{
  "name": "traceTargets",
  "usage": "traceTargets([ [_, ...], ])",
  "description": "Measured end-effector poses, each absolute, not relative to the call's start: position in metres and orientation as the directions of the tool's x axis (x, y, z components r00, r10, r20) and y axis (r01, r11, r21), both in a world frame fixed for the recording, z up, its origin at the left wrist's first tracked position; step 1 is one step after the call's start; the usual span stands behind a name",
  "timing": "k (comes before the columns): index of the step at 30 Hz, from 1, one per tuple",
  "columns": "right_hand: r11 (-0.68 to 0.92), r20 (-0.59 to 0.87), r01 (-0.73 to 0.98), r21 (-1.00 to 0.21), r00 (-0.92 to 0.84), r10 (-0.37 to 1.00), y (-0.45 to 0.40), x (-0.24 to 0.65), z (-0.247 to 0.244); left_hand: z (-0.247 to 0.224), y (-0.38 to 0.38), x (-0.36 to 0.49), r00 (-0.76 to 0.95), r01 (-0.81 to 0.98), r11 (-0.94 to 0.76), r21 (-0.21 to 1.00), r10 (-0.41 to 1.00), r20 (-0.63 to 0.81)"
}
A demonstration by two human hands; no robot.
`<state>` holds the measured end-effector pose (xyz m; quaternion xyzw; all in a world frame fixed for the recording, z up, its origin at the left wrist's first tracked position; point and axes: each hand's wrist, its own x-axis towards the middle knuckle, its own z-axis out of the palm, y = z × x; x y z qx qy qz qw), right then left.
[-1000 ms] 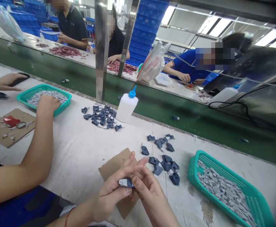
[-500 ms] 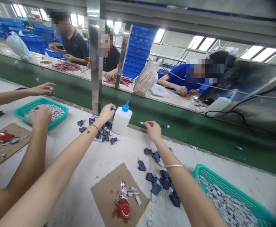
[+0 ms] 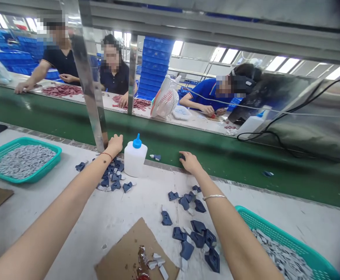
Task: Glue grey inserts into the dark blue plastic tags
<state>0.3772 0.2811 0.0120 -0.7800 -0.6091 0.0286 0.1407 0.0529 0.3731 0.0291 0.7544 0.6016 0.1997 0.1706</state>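
Observation:
My left hand (image 3: 115,144) reaches over the belt's near edge beside the metal post. Its fingers are curled, and whatever they hold is hidden. My right hand (image 3: 191,163) is over the green belt, fingers closed around a dark blue plastic piece (image 3: 182,157), partly covered by them. Left of it, another dark blue piece with a pale tip (image 3: 155,157) lies on the belt. Between my hands stands a white squeeze bottle (image 3: 135,157) with a blue nozzle. Several dark blue pieces with pale inserts (image 3: 116,177) lie below my left hand; more pieces (image 3: 197,233) lie beside my right forearm.
A brown cardboard (image 3: 120,252) with red glue and pale bits lies in front. Green baskets of grey-white parts stand at left (image 3: 46,173) and right (image 3: 292,237). The metal post (image 3: 90,85) rises by the green belt (image 3: 231,155). Several people sit across the belt.
My view has shifted and turned. The pale-tipped piece my right hand held now appears on the belt, and that hand is at another piece. The neighbour's hands at left have left the view.

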Motion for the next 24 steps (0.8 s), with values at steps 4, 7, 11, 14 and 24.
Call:
traceTargets([
  [4,-0.154,0.048,0.961,-0.229,0.170,0.984,0.278,0.385,0.016,0.034,0.366,0.055,0.095,0.778,-0.160,0.607,0.986,0.138],
  [7,-0.108,0.025,0.961,-0.253,0.118,0.993,0.268,0.378,0.022,0.047,0.352,0.047,0.058,0.684,-0.203,0.701,0.973,0.225],
  [11,-0.044,0.006,0.953,-0.299,0.048,0.999,0.238,0.363,0.029,0.064,0.314,0.026,-0.068,0.512,-0.258,0.820,0.939,0.338],
  [14,0.007,-0.029,0.951,-0.309,-0.016,0.999,0.206,0.351,0.030,0.071,0.277,0.016,-0.129,0.347,-0.280,0.895,0.931,0.342],
  [24,-0.005,-0.035,0.942,-0.336,-0.007,0.999,0.122,0.318,0.031,0.084,0.157,0.034,0.026,-0.197,-0.112,0.974,0.993,0.119],
])
